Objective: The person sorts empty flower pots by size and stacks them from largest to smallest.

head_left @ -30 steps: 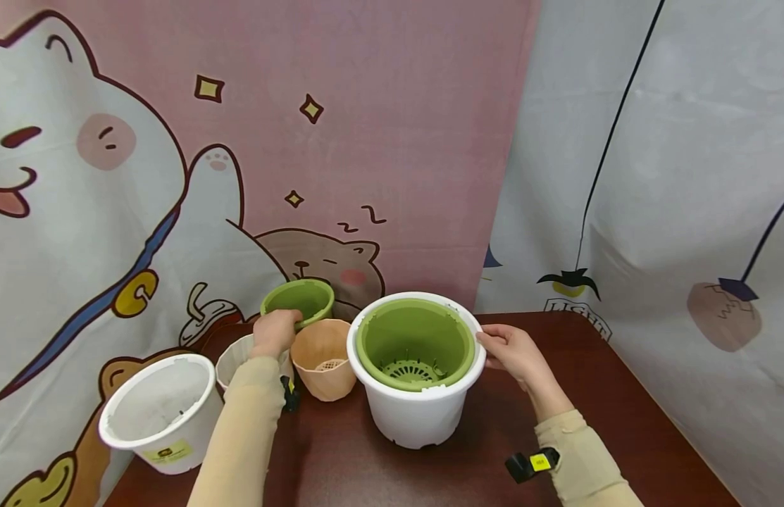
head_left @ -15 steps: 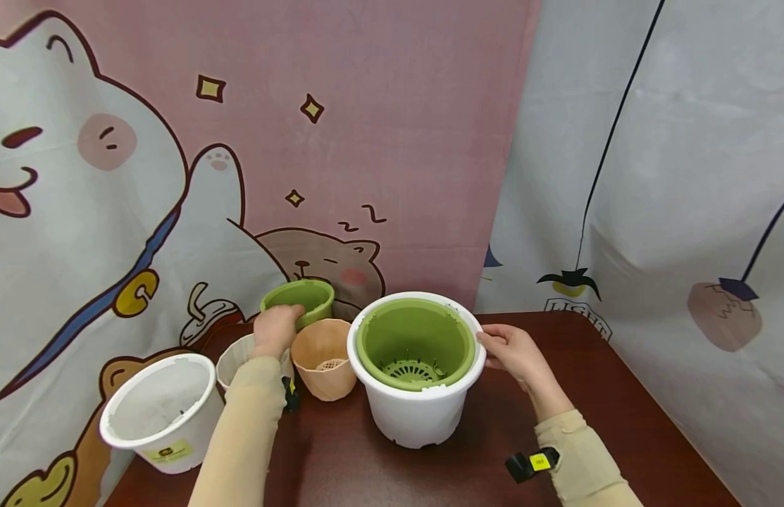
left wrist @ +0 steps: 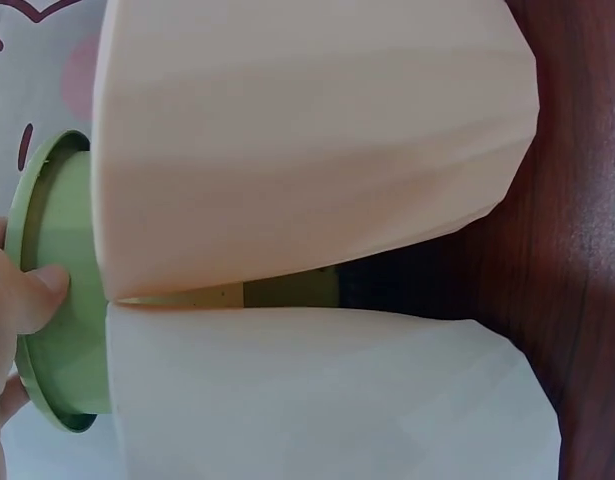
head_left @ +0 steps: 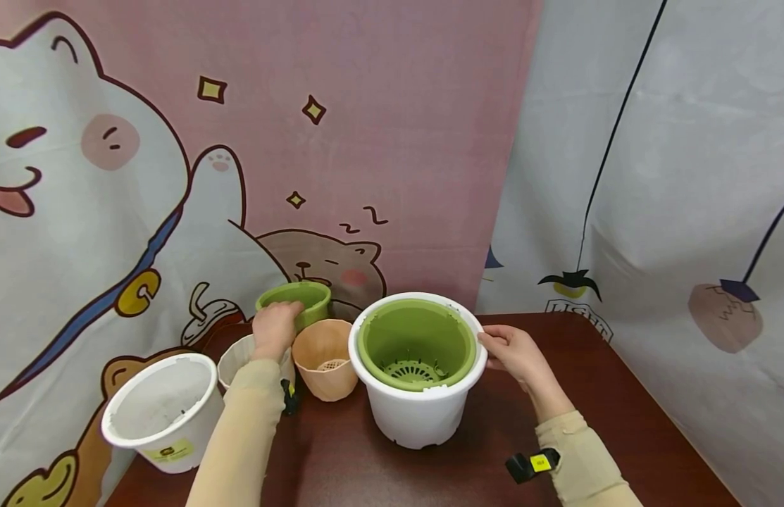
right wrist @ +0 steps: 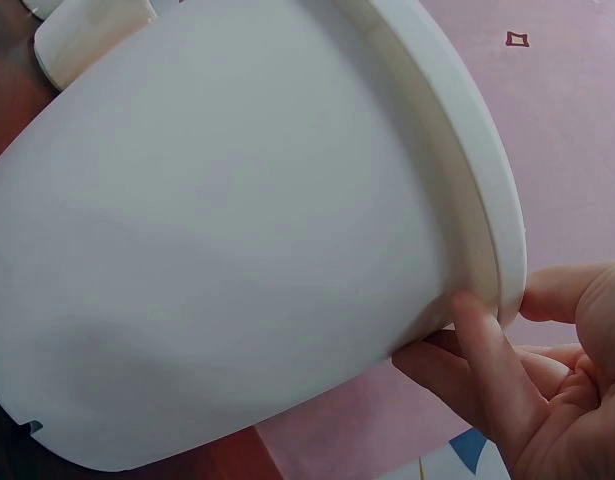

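In the head view my left hand reaches over a cream pot and grips the near rim of a green flowerpot at the back. Its thumb lies on that pot's outer wall in the left wrist view. My right hand pinches the right rim of a large white flowerpot, thumb and fingers on either side of the rim in the right wrist view. Inside the white one sits another green pot with a slotted bottom. Beside it stands a peach faceted pot.
At the left edge of the dark red table stands another white pot with a yellow label. Cartoon-printed cloth hangs right behind the table and along its sides.
My left hand and the green flowerpot it grips have shifted slightly to the left, and the pot tilts a little. My right hand stays in place on the white flowerpot's rim.
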A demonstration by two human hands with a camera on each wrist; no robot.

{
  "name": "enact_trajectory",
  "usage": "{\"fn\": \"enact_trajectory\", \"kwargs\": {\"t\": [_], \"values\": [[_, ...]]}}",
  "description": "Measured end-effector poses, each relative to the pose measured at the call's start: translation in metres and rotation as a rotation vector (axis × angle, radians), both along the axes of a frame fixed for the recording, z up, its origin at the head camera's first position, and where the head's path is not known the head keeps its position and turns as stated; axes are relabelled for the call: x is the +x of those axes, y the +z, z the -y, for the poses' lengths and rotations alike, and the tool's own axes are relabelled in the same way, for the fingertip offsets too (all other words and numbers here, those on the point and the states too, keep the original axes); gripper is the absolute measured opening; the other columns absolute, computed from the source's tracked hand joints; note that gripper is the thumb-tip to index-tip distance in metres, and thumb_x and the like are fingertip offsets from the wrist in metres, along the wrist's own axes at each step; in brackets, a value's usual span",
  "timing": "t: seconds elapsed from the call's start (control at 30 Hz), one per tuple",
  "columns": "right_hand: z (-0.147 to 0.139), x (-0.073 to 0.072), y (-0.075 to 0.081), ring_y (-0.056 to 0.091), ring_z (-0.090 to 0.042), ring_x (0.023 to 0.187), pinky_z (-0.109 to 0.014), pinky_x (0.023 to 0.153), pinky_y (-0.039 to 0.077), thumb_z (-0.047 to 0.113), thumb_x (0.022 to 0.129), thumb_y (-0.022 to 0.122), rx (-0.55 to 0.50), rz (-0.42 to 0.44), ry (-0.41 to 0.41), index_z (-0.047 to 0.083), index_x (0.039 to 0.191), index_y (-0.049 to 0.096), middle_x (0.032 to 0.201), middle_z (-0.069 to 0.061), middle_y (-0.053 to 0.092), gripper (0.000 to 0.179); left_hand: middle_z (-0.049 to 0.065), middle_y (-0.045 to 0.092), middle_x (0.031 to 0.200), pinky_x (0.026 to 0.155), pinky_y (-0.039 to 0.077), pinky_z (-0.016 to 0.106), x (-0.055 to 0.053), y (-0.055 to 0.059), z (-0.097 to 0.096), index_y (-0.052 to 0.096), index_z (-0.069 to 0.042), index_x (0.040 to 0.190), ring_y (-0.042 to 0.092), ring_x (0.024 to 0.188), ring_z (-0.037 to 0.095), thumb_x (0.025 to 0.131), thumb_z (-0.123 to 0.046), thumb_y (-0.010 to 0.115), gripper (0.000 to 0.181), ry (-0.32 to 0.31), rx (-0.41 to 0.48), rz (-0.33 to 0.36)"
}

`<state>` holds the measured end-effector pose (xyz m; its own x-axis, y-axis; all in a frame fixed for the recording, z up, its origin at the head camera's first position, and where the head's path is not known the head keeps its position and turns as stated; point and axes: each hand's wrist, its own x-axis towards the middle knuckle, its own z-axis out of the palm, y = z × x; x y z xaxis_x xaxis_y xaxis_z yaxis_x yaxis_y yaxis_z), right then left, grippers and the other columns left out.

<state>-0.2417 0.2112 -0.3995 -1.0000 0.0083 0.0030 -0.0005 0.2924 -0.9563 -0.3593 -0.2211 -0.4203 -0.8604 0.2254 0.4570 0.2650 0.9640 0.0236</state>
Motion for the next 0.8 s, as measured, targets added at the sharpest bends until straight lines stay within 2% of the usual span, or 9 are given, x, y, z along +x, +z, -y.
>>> {"fn": "enact_trajectory", "kwargs": {"t": [0.3,0.6,0.8], "values": [[0.0,0.0,0.0,0.068,-0.019,0.087,-0.032,0.073,0.059,0.016,0.1,0.06,0.003,-0.005,0.003,-0.016,0.133,0.049,0.121,-0.031,0.061,0.047,0.01,0.07,0.088,0.071,0.051,0.054,0.004,0.007,0.007,0.071,-0.011,0.097,0.063,0.078,0.035,0.064,0.013,0.07,0.041,-0.066,-0.011,-0.091],[0.0,0.0,-0.001,0.068,-0.019,0.088,-0.031,0.073,0.059,0.017,0.099,0.061,0.004,-0.004,0.002,-0.016,0.133,0.049,0.12,-0.031,0.062,0.048,0.011,0.07,0.087,0.072,0.05,0.054,0.006,0.011,0.009,0.071,-0.008,0.095,0.062,0.077,0.036,0.068,0.016,0.063,0.038,-0.123,0.014,-0.198],[0.0,-0.001,-0.001,0.068,-0.018,0.087,-0.031,0.073,0.059,0.018,0.099,0.061,-0.001,-0.009,0.003,-0.015,0.132,0.05,0.121,-0.03,0.062,0.048,0.012,0.07,0.087,0.074,0.05,0.054,0.007,0.019,0.008,0.071,-0.007,0.096,0.062,0.078,0.036,0.074,0.017,0.061,0.034,-0.151,0.039,-0.252]]}}
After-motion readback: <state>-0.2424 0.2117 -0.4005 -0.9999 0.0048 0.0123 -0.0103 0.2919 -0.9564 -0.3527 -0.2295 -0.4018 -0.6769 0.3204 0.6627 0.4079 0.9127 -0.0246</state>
